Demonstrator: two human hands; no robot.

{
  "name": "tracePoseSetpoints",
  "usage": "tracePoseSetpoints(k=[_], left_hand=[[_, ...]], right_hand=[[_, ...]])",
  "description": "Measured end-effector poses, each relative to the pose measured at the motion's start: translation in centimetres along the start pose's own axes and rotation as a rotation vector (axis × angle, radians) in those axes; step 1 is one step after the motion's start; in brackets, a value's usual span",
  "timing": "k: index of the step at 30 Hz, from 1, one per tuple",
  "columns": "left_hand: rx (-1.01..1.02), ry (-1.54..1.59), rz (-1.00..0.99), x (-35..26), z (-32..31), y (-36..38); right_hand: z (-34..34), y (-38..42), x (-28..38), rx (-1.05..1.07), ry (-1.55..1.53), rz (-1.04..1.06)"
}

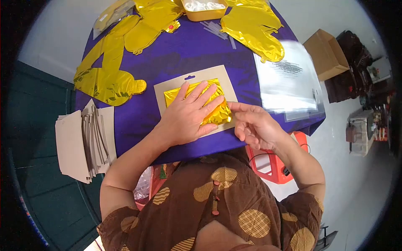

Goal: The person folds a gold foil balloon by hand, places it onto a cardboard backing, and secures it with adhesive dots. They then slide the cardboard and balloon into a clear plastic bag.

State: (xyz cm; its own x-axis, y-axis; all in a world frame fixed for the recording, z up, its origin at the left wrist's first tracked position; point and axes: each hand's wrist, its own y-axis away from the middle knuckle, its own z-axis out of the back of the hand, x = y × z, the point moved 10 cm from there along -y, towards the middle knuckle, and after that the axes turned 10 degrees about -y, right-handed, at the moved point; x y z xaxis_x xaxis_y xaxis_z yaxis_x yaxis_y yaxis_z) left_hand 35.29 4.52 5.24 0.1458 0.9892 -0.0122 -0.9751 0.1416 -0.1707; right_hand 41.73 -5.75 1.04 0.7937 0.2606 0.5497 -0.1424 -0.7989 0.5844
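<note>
My left hand (186,115) lies flat with spread fingers on a folded gold foil balloon (220,114), pressing it against a tan cardboard card (226,79). The card has a hanging slot in its far edge and rests near the table's front. At the card's right side is my right hand (261,125), its palm partly turned up and its fingers loosely curled and apart. One fingertip reaches the right edge of the foil; whether it grips anything there I cannot make out. The left palm hides much of the foil.
Flat gold foil balloons (144,31) spread over the purple tablecloth (180,48). Clear plastic bags (289,79) lie right, thin clear straws (215,29) near a yellow tray (205,14), stacked cards (73,144) left. A red stool-like object (274,169) stands below; a cardboard box (324,54) is beyond.
</note>
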Motion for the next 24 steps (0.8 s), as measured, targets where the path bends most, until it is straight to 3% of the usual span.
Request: tracePoseSetpoints(k=[15,24], left_hand=[[-0.018,0.005,0.008,0.1,0.0,-0.1],[0.011,-0.024,0.028,0.2,-0.3,0.0]], right_hand=[[1.1,-0.1,-0.2,-0.060,-0.021,-0.081],[1.6,0.3,-0.2,-0.156,0.094,-0.001]])
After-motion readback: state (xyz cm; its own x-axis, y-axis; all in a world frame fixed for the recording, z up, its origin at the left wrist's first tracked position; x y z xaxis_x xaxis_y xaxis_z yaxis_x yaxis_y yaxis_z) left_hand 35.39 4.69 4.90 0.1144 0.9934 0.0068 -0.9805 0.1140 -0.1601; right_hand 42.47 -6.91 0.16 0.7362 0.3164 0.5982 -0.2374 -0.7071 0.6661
